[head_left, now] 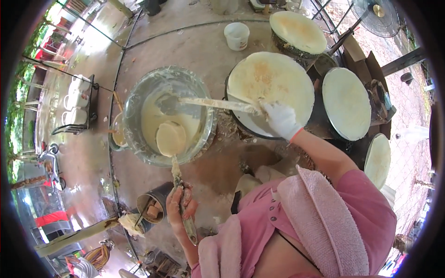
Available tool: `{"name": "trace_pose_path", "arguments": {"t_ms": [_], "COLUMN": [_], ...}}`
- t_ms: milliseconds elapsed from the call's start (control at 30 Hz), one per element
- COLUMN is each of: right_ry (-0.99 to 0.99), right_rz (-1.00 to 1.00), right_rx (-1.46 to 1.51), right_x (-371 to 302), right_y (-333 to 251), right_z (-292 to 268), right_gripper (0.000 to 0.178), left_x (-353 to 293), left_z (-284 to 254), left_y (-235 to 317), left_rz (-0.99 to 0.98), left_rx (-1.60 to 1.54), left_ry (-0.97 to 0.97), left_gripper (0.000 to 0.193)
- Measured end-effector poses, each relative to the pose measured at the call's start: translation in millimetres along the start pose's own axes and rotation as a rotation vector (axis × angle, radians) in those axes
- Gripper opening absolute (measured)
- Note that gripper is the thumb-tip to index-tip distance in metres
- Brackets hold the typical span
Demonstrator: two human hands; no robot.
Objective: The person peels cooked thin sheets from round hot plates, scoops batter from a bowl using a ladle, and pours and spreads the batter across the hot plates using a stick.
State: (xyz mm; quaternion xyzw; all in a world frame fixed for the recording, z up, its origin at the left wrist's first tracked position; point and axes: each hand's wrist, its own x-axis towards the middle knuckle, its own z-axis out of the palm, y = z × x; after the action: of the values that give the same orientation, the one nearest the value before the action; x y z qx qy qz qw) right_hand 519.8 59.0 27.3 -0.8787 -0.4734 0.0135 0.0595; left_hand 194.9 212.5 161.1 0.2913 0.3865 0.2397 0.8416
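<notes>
My left hand [181, 204], bare and smeared with batter, is closed around the handle of a ladle. The ladle's round bowl [170, 139], full of cream-coloured batter, is over the near side of a large metal basin [209, 125]. Pale batter [150, 113] lies in the basin. My right hand [280, 121], in a white glove, grips the end of a long batter-coated stick-like tool [215, 103]. Its grey head is over the basin's middle; whether it touches the batter I cannot tell. Beneath my right hand is a large round griddle [241, 127] bearing a pale, brown-flecked sheet [269, 76].
More round griddles with pale sheets stand far right [299, 31], right [346, 104] and near right [378, 160]. A white bucket [237, 36] stands beyond the basin. A bin of brownish chunks [151, 208] is near left, and a fan [378, 14] stands far right.
</notes>
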Motion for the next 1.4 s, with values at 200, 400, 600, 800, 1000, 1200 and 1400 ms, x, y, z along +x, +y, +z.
{"name": "trace_pose_path", "arguments": {"t_ms": [200, 400, 600, 800, 1000, 1200, 1400], "right_ry": [0.162, 0.154, 0.388, 0.78, 0.974, 0.669, 0.534], "right_rz": [0.08, 0.077, 0.43, 0.451, 0.846, 1.131, 1.105], "right_rx": [0.248, 0.533, 0.778, 1.532, 1.504, 1.06, 0.626], "right_x": [88.0, 207.4, 232.7, 230.1, 189.9, 170.4, 139.7], "right_y": [106.1, 212.8, 330.2, 473.6, 507.5, 510.2, 505.1], "right_z": [-102.7, -214.0, -242.0, -68.5, 79.9, 119.2, 58.0], "right_gripper": [0.036, 0.034, 0.03, 0.03, 0.032, 0.032, 0.067], "left_x": [22.8, 28.1, 43.9, 51.8, 69.2, 63.5, 99.5], "left_z": [22.1, 76.9, 116.2, 145.3, 201.9, 243.7, 285.7], "left_y": [-8.7, -27.1, -49.2, -67.8, -79.6, -91.3, -110.2], "left_rz": [-0.044, -0.054, -0.076, -0.182, -0.151, -0.176, -0.315], "left_rx": [-0.088, -0.286, -0.337, -0.385, -0.233, -0.065, 0.513], "left_ry": [-0.096, -0.12, -0.147, -0.225, -0.166, -0.07, -0.063], "left_gripper": [0.027, 0.028, 0.027, 0.023, 0.024, 0.025, 0.026]}}
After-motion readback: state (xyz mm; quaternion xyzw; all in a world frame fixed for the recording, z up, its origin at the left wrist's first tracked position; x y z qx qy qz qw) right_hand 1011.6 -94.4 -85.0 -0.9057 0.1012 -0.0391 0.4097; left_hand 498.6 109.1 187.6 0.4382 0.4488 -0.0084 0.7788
